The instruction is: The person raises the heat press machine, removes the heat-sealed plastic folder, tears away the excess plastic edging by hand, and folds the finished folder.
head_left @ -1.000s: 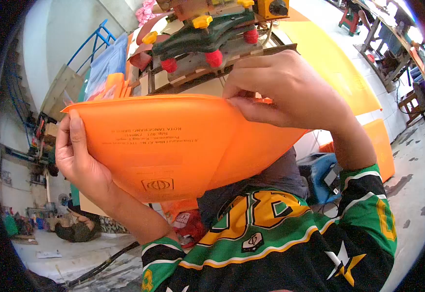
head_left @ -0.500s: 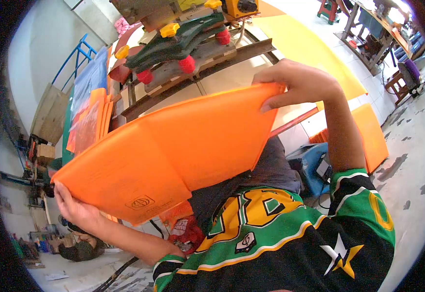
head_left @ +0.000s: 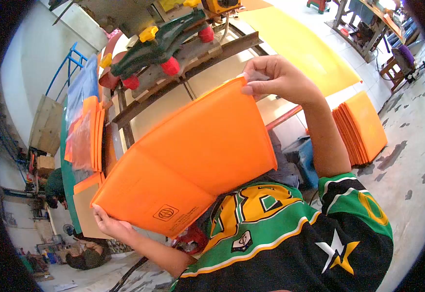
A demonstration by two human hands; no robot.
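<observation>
Behind the work position, a machine with a dark green bracket [head_left: 161, 46] stands over a pale bed [head_left: 159, 114]; yellow knobs [head_left: 148, 33] and red feet [head_left: 170, 66] are fitted to the bracket. We hold the orange cover [head_left: 188, 155] raised and tilted, in front of the bed's near side. Our left hand [head_left: 112, 226] pinches its lower left corner between thumb and fingers. Our right hand [head_left: 276, 80] pinches its upper right corner, thumb facing us. One crease crosses the cover; a printed emblem [head_left: 166, 212] lies near its lower edge. At left, folded orange pieces [head_left: 93, 138] and clear blue-tinted plastic [head_left: 82, 87] rest along the green worktop [head_left: 68, 194]. At right, an orange stack [head_left: 361, 129] stands near a blue case [head_left: 302, 158], below the yellow sheet [head_left: 305, 53].
</observation>
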